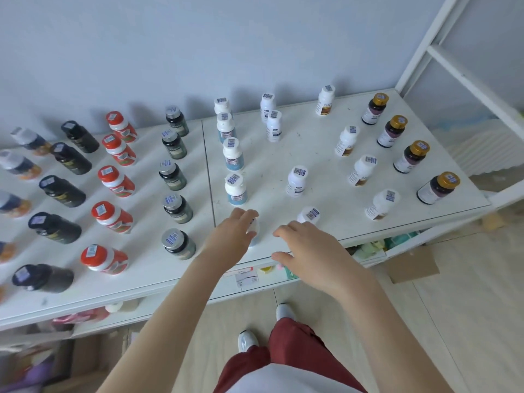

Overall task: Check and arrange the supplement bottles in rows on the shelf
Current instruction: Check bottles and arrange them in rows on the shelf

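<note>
Supplement bottles stand in rows running front to back on a white shelf (283, 154). My left hand (231, 232) is closed around a white, blue-labelled bottle (253, 231) at the front of its row, behind which stands another such bottle (236, 188). My right hand (307, 251) hovers just right of it, fingers spread, holding nothing. A white bottle (309, 215) stands right behind my right fingers. Orange-capped bottles (113, 180), grey-capped dark bottles (173, 177) and gold-capped bottles (411, 156) form other rows.
A lower shelf (249, 276) under the front edge holds boxes and packets. A white bed frame (465, 78) stands at the right. A cardboard box (411, 265) lies on the floor beside it. My feet and red trousers are below.
</note>
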